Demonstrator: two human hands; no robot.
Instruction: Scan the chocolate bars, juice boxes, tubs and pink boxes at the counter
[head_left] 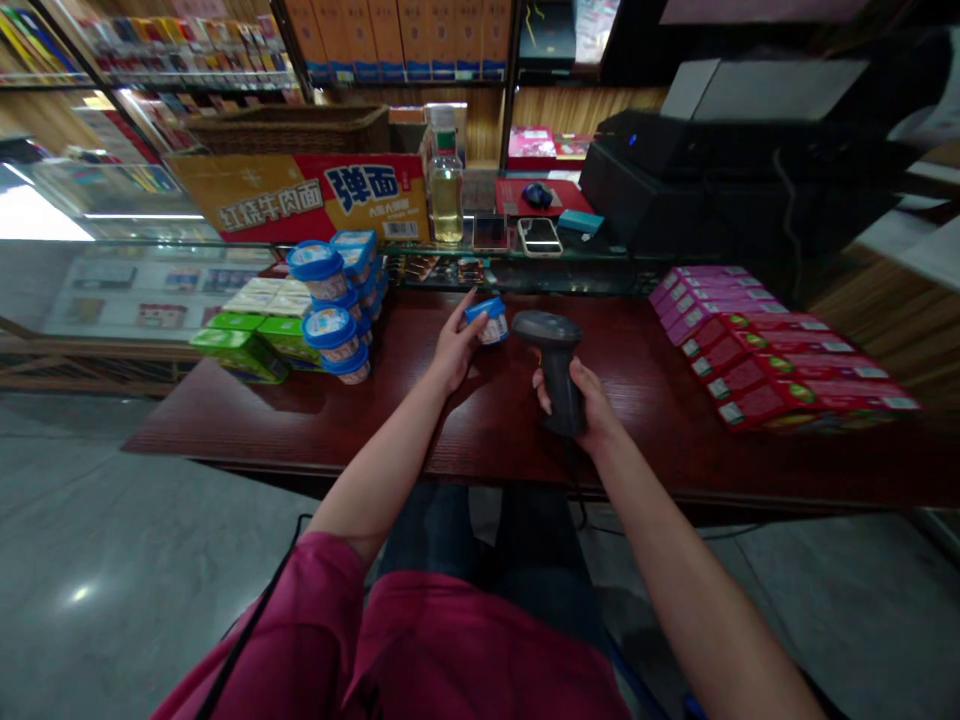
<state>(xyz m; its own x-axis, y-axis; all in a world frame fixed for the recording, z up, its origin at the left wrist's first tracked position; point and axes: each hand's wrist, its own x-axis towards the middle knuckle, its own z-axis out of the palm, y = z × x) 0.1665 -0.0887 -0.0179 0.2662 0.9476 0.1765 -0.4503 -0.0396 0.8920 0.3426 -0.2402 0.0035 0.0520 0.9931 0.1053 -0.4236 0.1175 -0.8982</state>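
Note:
My left hand (455, 350) grips a small tub with a blue lid (491, 322), tilted so that its lid faces up and left. In my right hand (590, 402) is a black handheld barcode scanner (556, 365), upright by its handle, its head close to the tub but apart from it. Left of my left hand, more blue-lidded tubs (330, 328) stand stacked on the dark red wooden counter (480, 430). Green packs (244, 345) and whitish packs (274, 297) lie beside that stack.
Rows of red boxes (795, 375) and purple boxes (709, 295) occupy the counter's right side. Behind it, a glass ledge holds a phone (539, 237), a bottle of yellowish liquid (446, 190) and a red-and-yellow carton (300, 195). A cable hangs below the front edge.

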